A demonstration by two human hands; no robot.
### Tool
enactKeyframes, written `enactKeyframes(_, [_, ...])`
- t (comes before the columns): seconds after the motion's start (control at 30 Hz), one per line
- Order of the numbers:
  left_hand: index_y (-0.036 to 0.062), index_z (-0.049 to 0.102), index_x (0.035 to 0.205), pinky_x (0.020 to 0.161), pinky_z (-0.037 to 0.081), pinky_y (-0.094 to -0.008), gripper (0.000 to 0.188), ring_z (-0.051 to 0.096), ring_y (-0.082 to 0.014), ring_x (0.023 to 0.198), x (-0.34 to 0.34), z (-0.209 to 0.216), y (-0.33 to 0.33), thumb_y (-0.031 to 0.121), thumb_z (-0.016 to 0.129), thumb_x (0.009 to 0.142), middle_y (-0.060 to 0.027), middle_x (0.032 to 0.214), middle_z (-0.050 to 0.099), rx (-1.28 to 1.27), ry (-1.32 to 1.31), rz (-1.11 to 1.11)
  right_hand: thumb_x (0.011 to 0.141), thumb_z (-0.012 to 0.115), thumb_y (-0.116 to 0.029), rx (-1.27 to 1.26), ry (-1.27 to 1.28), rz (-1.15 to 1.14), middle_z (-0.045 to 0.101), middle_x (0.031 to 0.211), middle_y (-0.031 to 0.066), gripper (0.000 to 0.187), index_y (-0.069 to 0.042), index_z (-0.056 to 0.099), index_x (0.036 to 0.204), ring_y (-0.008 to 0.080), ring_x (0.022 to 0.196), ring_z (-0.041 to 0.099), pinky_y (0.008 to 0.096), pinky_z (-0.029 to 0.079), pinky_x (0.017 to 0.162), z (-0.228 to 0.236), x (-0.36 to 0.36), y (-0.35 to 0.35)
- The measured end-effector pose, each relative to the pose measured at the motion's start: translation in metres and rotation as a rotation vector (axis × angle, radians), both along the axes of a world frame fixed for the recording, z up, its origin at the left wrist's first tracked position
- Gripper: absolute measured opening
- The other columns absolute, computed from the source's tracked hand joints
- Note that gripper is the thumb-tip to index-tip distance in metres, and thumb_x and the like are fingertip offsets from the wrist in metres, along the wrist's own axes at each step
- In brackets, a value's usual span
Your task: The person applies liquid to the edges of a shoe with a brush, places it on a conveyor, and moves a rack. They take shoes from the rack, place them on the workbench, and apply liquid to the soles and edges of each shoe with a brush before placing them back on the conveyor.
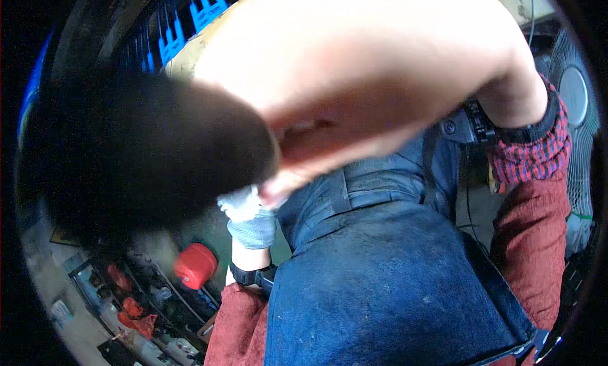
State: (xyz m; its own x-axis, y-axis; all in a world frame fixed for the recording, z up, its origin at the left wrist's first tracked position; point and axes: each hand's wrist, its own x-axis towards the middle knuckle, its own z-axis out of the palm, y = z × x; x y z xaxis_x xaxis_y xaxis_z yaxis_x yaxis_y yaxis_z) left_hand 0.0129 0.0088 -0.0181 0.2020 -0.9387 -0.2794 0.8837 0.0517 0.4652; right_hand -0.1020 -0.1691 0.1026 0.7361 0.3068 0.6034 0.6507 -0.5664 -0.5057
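Clearly, in the head view the right hand [361, 74] takes up most of the far side, washed out by light and blurred. It reaches leftward across the scene to the edge of a large dark rounded thing [158, 157], which fills the left side; I cannot tell what this is, or whether the right hand grasps it or only lies against it. The left hand [242, 204] is mostly hidden behind the dark thing, with a bit of white covering and a pale blue-grey cuff [253, 233] showing; whether it is clenched, released or holding something I cannot tell.

A black strap [247, 275] circles the left wrist, just above a red sleeve [234, 325]. At the right wrist sit a small grey device [459, 125] and a checked cuff [532, 154]. Between the two arms, a blue apron [392, 283] covers the person's front, nearest in the scene.

At far left are bright blue pronged pieces [206, 10]. At near left stands a red container [196, 266], with a crumpled orange-red bag [142, 323] farther left among clutter. A fan [573, 96] is at far right.
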Motion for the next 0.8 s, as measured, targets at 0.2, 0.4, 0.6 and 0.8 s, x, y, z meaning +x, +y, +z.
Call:
enactKeyframes(0.2, [0.0030, 0.043, 0.129, 0.090, 0.049, -0.0302, 0.042, 0.056, -0.0190, 0.107, 0.004, 0.007, -0.008, 0.027, 0.049, 0.095, -0.0088, 0.120, 0.054, 0.006, 0.215, -0.050, 0.081, 0.064, -0.026, 0.126, -0.206, 0.103, 0.062, 0.069, 0.0130, 0.029, 0.003, 0.059, 0.083, 0.0239, 0.068, 0.062, 0.0382, 0.047, 0.062, -0.017, -0.002, -0.016])
enactKeyframes(0.4, [0.0026, 0.043, 0.130, 0.090, 0.048, -0.0302, 0.044, 0.056, -0.0192, 0.108, 0.004, 0.000, -0.032, 0.028, 0.050, 0.095, -0.0091, 0.122, 0.054, 0.010, 0.418, -0.045, 0.082, 0.062, -0.021, 0.118, -0.163, 0.134, 0.061, 0.070, 0.0126, 0.024, 0.003, 0.058, 0.083, 0.0218, 0.069, 0.062, 0.0357, 0.047, 0.063, -0.019, -0.013, -0.027])
enactKeyframes(0.6, [0.0022, 0.042, 0.130, 0.091, 0.048, -0.0302, 0.045, 0.055, -0.0194, 0.109, -0.023, 0.006, 0.005, 0.029, 0.051, 0.095, -0.0093, 0.124, 0.053, 0.021, 0.652, -0.054, 0.083, 0.059, -0.016, 0.105, -0.074, 0.156, 0.061, 0.070, 0.0122, 0.019, 0.003, 0.058, 0.082, 0.0191, 0.070, 0.061, 0.0327, 0.047, 0.065, -0.021, -0.036, -0.041])
enactKeyframes(0.8, [0.0023, 0.042, 0.131, 0.093, 0.047, -0.0307, 0.046, 0.054, -0.0199, 0.111, -0.004, 0.014, 0.013, 0.028, 0.050, 0.094, -0.0097, 0.126, 0.053, 0.006, 1.011, 0.033, 0.084, 0.056, -0.010, 0.090, -0.013, 0.275, 0.060, 0.071, 0.0118, 0.014, 0.003, 0.057, 0.081, 0.0165, 0.071, 0.060, 0.0297, 0.047, 0.067, 0.001, -0.019, -0.043])
